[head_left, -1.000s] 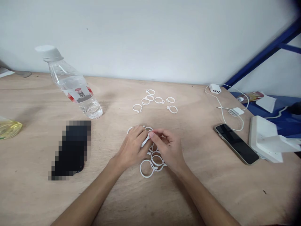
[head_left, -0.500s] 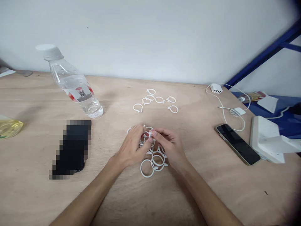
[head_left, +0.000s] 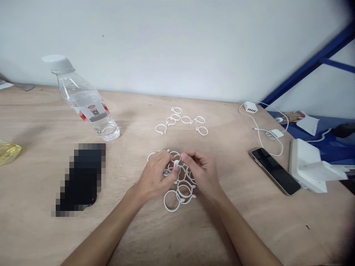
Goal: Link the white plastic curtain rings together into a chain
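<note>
My left hand [head_left: 156,176] and my right hand [head_left: 202,174] meet over a cluster of linked white plastic rings [head_left: 179,192] on the wooden table [head_left: 144,236]. Both hands pinch one small white ring [head_left: 175,163] between thumbs and fingertips at the top of the cluster. Several rings lie under and below my palms, partly hidden. A second group of loose white rings [head_left: 181,122] lies farther back, apart from my hands.
A tilted clear water bottle [head_left: 83,99] stands at the back left. A blurred black object [head_left: 80,179] lies left of my hands. At the right are a phone [head_left: 274,170], a white charger with cable [head_left: 251,108] and a white box [head_left: 307,164]. A yellowish item [head_left: 7,152] sits at the left edge.
My hands stayed together over the ring cluster, with the fingers working the pinched ring slightly. The view shifted a little; nothing else moved.
</note>
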`<action>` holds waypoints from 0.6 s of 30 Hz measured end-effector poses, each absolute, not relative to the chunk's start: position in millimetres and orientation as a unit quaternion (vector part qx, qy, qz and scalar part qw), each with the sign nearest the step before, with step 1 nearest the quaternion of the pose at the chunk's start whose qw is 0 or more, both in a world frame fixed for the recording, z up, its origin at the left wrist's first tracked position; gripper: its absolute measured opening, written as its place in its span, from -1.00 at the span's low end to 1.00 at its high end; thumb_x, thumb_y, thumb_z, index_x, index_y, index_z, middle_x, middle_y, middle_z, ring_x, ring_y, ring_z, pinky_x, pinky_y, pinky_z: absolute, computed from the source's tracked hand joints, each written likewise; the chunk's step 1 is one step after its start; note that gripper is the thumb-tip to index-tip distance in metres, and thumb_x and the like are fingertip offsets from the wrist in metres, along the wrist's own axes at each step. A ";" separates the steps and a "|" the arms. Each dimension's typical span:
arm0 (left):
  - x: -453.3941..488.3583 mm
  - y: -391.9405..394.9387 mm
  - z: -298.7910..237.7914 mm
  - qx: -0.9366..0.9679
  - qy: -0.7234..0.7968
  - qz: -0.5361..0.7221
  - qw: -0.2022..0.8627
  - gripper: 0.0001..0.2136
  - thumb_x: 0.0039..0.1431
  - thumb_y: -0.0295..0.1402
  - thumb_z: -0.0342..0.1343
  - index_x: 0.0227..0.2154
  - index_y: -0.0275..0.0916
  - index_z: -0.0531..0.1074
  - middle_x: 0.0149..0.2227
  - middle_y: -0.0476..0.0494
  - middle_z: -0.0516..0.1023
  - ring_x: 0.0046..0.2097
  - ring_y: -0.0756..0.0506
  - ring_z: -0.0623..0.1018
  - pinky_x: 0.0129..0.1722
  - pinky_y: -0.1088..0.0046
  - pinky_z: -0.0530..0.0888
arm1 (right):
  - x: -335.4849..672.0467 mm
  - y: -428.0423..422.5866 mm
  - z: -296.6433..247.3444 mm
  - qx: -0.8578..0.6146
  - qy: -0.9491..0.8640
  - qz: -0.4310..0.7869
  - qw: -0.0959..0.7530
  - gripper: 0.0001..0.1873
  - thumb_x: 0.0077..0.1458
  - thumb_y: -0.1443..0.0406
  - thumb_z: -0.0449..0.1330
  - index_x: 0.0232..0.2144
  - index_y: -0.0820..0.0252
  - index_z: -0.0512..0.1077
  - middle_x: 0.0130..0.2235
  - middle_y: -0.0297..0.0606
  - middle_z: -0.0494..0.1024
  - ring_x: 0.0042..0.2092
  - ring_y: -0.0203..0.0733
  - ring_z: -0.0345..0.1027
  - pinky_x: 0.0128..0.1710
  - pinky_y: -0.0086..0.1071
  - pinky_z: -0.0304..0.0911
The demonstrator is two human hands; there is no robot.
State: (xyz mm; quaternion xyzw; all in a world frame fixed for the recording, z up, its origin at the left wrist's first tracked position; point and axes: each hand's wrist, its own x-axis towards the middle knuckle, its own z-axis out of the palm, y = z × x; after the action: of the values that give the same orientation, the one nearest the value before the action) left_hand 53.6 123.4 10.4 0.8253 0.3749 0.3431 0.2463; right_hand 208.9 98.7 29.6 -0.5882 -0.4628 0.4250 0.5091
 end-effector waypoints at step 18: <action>51.9 122.2 9.5 0.815 0.370 0.382 0.229 -0.79 0.21 -0.28 0.07 -0.14 -0.20 0.47 -0.12 -0.22 0.46 -0.05 -0.18 0.39 -0.03 0.18 0.37 | 277.4 148.9 0.6 -0.729 -0.612 0.100 0.291 -0.78 0.15 0.25 0.06 -0.26 0.17 0.48 -0.26 -0.18 0.46 -0.23 -0.10 0.36 -0.17 -0.24 0.24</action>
State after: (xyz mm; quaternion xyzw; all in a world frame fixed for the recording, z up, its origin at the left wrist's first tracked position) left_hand 51.9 122.2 9.5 0.8154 0.3700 0.3820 0.2288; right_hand 277.4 148.9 0.6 -0.7287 -0.6116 0.1001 0.2914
